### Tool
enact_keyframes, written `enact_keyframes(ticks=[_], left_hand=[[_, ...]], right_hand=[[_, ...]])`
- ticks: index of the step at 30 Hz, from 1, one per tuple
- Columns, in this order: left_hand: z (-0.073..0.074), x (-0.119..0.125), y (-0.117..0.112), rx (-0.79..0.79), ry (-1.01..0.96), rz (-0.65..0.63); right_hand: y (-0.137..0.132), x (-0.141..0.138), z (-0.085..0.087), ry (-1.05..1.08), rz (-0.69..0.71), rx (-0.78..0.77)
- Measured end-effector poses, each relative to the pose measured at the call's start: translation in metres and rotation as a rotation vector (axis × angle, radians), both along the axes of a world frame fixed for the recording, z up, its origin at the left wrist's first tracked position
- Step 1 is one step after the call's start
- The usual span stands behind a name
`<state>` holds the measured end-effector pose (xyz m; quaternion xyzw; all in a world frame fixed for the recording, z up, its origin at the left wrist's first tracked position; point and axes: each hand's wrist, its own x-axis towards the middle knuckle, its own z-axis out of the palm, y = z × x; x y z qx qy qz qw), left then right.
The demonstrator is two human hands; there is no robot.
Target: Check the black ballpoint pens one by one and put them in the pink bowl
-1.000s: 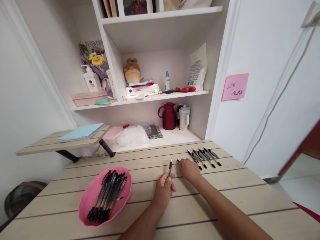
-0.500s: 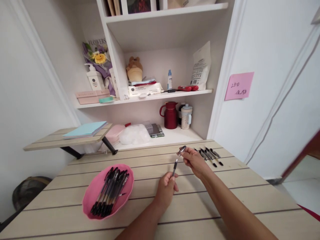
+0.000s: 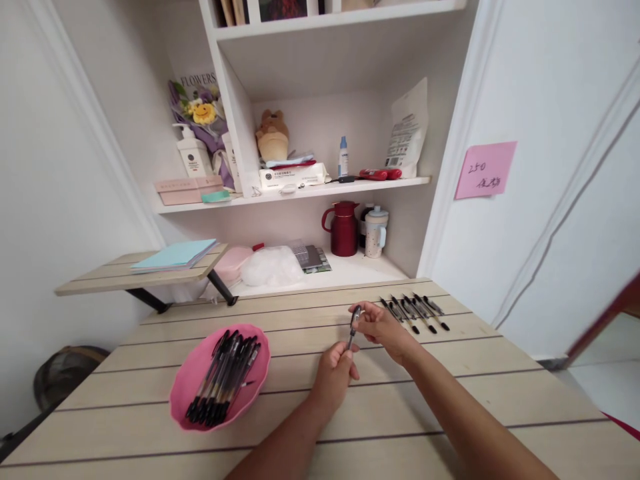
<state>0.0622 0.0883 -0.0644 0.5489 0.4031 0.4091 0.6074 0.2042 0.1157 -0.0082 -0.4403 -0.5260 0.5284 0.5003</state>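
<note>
In front of me, above the middle of the table, my left hand [image 3: 336,368] is closed around the lower barrel of a gel pen [image 3: 351,339]. My right hand [image 3: 377,325] pinches the pen's cap [image 3: 356,315], a clear one with a black clip, which covers the writing end. Left of my hands, a pink scalloped bowl [image 3: 181,380] holds a bundle of several black capped pens [image 3: 225,377]. To the right, beyond my right hand, several pens and loose pen parts [image 3: 414,312] lie side by side on the table.
The slatted wooden table [image 3: 440,400] meets a white shelf unit at the back. A small raised stand [image 3: 100,277] at the left carries blue paper [image 3: 175,255]. On the low shelf stand a red jug [image 3: 344,230] and a speckled cup [image 3: 375,232]. A pink note [image 3: 485,170] is on the wall.
My right hand has brought the cap down over the pen's tip, covering the part that was bare. My left hand keeps its hold on the barrel. The view has shifted slightly.
</note>
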Motion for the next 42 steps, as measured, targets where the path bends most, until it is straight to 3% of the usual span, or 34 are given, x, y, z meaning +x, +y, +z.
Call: enact_keyframes(ticks=[6,13,27,31,35,38,42], left_hand=[[-0.003,0.000,0.002,-0.022,-0.003,0.021],[-0.008,-0.001,0.002,0.075,0.067,0.021],[0.004,0.002,-0.002,0.020,0.041,0.040],[0.016,0.001,-0.007,0.055,0.091,0.070],[0.037,-0.010,-0.005,0.146,0.199,0.124],[0.062,-0.038,0.002,0.265,0.319,0.198],[0.098,-0.098,0.007,0.391,0.524,0.308]], right_hand=[[-0.001,-0.007,-0.007,-0.011,0.029,-0.028],[-0.005,-0.011,-0.011,-0.004,0.009,0.002],[-0.021,-0.013,-0.017,-0.111,-0.089,-0.009],[-0.026,-0.007,-0.027,-0.299,-0.219,0.020],[-0.036,0.005,-0.037,-0.440,-0.247,0.039],[-0.045,0.014,-0.044,-0.548,-0.257,0.082],[-0.055,0.019,-0.051,-0.807,-0.205,0.156]])
